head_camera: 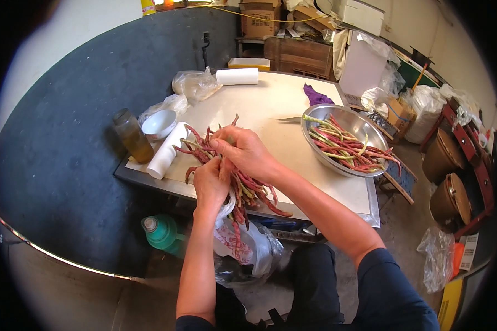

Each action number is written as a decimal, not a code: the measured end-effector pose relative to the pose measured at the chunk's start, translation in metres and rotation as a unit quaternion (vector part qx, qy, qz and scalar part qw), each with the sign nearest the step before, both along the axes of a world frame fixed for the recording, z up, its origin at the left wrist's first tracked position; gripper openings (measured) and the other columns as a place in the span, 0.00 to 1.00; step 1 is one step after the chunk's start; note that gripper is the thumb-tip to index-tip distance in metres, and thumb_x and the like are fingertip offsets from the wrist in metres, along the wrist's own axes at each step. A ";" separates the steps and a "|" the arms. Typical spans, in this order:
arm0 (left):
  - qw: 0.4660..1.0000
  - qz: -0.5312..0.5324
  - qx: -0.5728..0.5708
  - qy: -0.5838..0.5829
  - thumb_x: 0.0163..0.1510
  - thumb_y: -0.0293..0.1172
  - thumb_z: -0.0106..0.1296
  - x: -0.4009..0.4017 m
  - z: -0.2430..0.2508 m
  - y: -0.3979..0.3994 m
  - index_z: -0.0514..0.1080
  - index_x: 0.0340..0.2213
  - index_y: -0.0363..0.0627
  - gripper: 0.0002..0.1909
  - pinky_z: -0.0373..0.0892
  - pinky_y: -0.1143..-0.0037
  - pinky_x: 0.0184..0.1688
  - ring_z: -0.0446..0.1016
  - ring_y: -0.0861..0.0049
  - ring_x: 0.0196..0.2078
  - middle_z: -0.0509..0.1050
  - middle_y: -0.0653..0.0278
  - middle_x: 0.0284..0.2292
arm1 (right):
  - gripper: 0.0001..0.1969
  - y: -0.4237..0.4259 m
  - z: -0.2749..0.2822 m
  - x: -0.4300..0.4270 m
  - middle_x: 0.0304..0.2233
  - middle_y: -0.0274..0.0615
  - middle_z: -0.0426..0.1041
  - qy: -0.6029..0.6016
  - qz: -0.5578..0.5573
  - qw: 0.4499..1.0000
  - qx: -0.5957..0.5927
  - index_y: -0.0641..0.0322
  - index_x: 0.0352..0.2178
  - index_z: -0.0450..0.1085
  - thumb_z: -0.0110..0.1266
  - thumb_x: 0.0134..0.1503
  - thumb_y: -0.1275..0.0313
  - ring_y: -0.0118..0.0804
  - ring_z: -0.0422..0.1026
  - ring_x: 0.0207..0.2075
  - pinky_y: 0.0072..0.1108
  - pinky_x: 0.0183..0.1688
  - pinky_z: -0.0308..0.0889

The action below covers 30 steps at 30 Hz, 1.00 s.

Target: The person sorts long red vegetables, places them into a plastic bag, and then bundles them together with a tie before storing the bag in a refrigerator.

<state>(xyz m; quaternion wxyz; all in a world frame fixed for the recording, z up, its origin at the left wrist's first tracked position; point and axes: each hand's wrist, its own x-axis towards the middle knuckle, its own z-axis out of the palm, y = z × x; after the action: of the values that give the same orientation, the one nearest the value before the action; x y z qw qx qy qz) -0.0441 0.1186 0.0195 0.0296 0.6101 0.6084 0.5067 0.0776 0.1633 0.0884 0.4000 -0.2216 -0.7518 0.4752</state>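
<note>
A bunch of red and green long beans [248, 186] lies at the table's front edge, several ends hanging over it. My left hand [213, 180] is closed on beans within this bunch. Just above it, my right hand [246, 149] has its thumb and fingers pinched together at a bean; the fingertips are partly hidden. To the right stands a stainless steel bowl [339, 167] holding long beans [348, 145], some reaching over its rim. Below the bunch, a white plastic bag [259, 248] with red print hangs in front of the table.
Left on the table [269, 103] are a white roll [167, 153], a white bowl [159, 124] and a jar of brownish liquid [134, 138]. A knife blade [290, 119] shows beside the steel bowl, near a purple cloth [316, 96]. A green jug [162, 233] stands below.
</note>
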 end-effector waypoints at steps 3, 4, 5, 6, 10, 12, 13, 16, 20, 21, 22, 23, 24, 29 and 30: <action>0.994 -0.012 -0.012 -0.104 0.57 0.40 0.48 -0.010 -0.009 0.004 0.71 0.21 0.34 0.20 0.63 0.65 0.25 0.71 0.56 0.20 0.70 0.47 0.16 | 0.14 -0.009 -0.013 -0.001 0.30 0.41 0.73 0.077 -0.008 0.991 -0.108 0.72 0.44 0.64 0.51 0.59 0.72 0.26 0.72 0.24 0.18 0.25 0.67; 0.986 -0.019 -0.006 -0.164 0.57 0.39 0.47 -0.010 -0.014 0.008 0.71 0.21 0.33 0.20 0.64 0.67 0.25 0.69 0.63 0.19 0.70 0.49 0.16 | 0.17 -0.006 -0.022 0.001 0.33 0.43 0.73 0.096 -0.029 0.983 -0.154 0.73 0.47 0.62 0.51 0.58 0.73 0.27 0.73 0.25 0.18 0.25 0.68; 0.974 -0.027 -0.002 -0.223 0.57 0.39 0.47 -0.010 -0.019 0.011 0.71 0.22 0.31 0.20 0.64 0.68 0.25 0.68 0.70 0.18 0.70 0.51 0.15 | 0.17 -0.001 -0.029 0.005 0.33 0.43 0.73 0.095 -0.032 0.983 -0.153 0.73 0.47 0.62 0.51 0.58 0.73 0.27 0.73 0.25 0.18 0.25 0.68; 0.959 -0.054 -0.011 -0.279 0.56 0.36 0.46 -0.008 -0.017 0.009 0.70 0.23 0.29 0.19 0.64 0.71 0.26 0.65 0.79 0.21 0.70 0.57 0.16 | 0.18 0.001 -0.031 0.005 0.31 0.45 0.73 0.080 -0.011 0.979 -0.188 0.75 0.47 0.62 0.51 0.57 0.74 0.29 0.73 0.24 0.19 0.24 0.68; 0.925 -0.084 -0.036 -0.369 0.55 0.36 0.47 -0.014 -0.020 0.009 0.71 0.24 0.29 0.18 0.63 0.77 0.28 0.65 0.81 0.24 0.71 0.64 0.20 | 0.17 0.002 -0.034 0.006 0.30 0.48 0.75 0.025 0.026 0.983 -0.179 0.79 0.45 0.64 0.50 0.55 0.77 0.31 0.75 0.24 0.19 0.24 0.69; 0.909 -0.101 -0.041 -0.403 0.55 0.36 0.47 -0.017 -0.023 0.011 0.71 0.24 0.29 0.17 0.63 0.77 0.28 0.65 0.82 0.24 0.70 0.65 0.21 | 0.13 -0.003 -0.028 0.005 0.27 0.47 0.76 -0.043 0.009 0.992 -0.122 0.77 0.39 0.70 0.52 0.53 0.76 0.29 0.75 0.24 0.18 0.25 0.70; 0.892 -0.119 -0.045 -0.434 0.55 0.36 0.47 -0.018 -0.023 0.011 0.71 0.25 0.29 0.17 0.63 0.78 0.28 0.65 0.82 0.25 0.70 0.66 0.21 | 0.13 -0.004 -0.027 0.005 0.27 0.47 0.76 -0.042 0.009 0.992 -0.121 0.77 0.39 0.70 0.52 0.53 0.76 0.29 0.75 0.24 0.18 0.25 0.70; 0.860 -0.130 -0.045 -0.492 0.55 0.35 0.47 -0.010 -0.017 0.007 0.71 0.26 0.32 0.15 0.63 0.80 0.28 0.65 0.84 0.25 0.70 0.67 0.22 | 0.11 -0.003 -0.031 0.005 0.25 0.45 0.76 -0.064 -0.029 0.991 -0.112 0.74 0.35 0.72 0.55 0.52 0.75 0.26 0.75 0.24 0.17 0.25 0.69; 0.843 -0.127 -0.053 -0.520 0.56 0.36 0.49 -0.011 -0.017 0.007 0.70 0.25 0.36 0.14 0.62 0.82 0.28 0.64 0.87 0.24 0.69 0.69 0.23 | 0.10 0.005 -0.040 0.005 0.26 0.44 0.76 -0.025 -0.019 0.994 -0.100 0.72 0.33 0.74 0.57 0.51 0.73 0.26 0.74 0.25 0.19 0.26 0.68; 0.843 -0.127 -0.053 -0.520 0.56 0.36 0.49 -0.011 -0.016 0.007 0.70 0.25 0.36 0.14 0.62 0.82 0.28 0.64 0.87 0.24 0.69 0.69 0.23 | 0.10 0.006 -0.039 0.005 0.26 0.43 0.77 -0.016 -0.009 0.991 -0.132 0.72 0.32 0.74 0.58 0.51 0.72 0.26 0.74 0.26 0.20 0.27 0.67; 0.838 -0.147 -0.044 -0.523 0.57 0.36 0.50 -0.011 -0.015 0.006 0.70 0.26 0.38 0.13 0.61 0.83 0.28 0.63 0.88 0.24 0.68 0.71 0.22 | 0.10 0.009 -0.040 0.006 0.26 0.43 0.77 -0.016 -0.009 0.991 -0.132 0.72 0.32 0.74 0.58 0.51 0.72 0.26 0.74 0.26 0.20 0.27 0.67; 0.833 -0.166 -0.035 -0.527 0.58 0.36 0.51 -0.011 -0.015 0.005 0.70 0.26 0.39 0.13 0.60 0.84 0.28 0.63 0.88 0.24 0.66 0.72 0.22 | 0.10 0.014 -0.042 0.007 0.25 0.44 0.77 -0.031 -0.003 0.987 -0.159 0.71 0.31 0.75 0.58 0.50 0.72 0.29 0.74 0.25 0.21 0.28 0.68; 0.833 -0.164 -0.036 -0.527 0.58 0.36 0.51 -0.012 -0.016 0.005 0.70 0.26 0.39 0.13 0.60 0.84 0.28 0.63 0.88 0.24 0.66 0.72 0.22 | 0.10 0.014 -0.042 0.006 0.25 0.45 0.77 -0.047 0.004 0.981 -0.186 0.70 0.30 0.75 0.58 0.49 0.71 0.32 0.74 0.25 0.23 0.29 0.68; 0.768 -0.176 0.020 -0.615 0.59 0.35 0.53 -0.017 -0.022 0.003 0.67 0.23 0.44 0.13 0.58 0.83 0.26 0.61 0.86 0.23 0.64 0.72 0.20 | 0.10 0.010 -0.043 -0.005 0.23 0.52 0.75 -0.134 -0.092 0.981 0.103 0.67 0.26 0.76 0.54 0.45 0.71 0.45 0.75 0.25 0.30 0.31 0.69; 0.799 -0.151 0.017 -0.582 0.59 0.34 0.52 -0.012 -0.014 -0.001 0.65 0.22 0.44 0.14 0.57 0.82 0.26 0.60 0.85 0.23 0.64 0.71 0.20 | 0.10 0.012 -0.041 -0.004 0.23 0.54 0.74 -0.155 -0.112 0.974 0.123 0.66 0.25 0.76 0.53 0.43 0.70 0.50 0.75 0.25 0.32 0.32 0.69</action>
<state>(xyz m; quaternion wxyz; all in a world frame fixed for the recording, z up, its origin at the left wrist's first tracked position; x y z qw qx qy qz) -0.0565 0.1177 0.0053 0.4436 0.2852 0.3684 0.7656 0.0735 0.1753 0.0473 0.3530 -0.3244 -0.8278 0.2915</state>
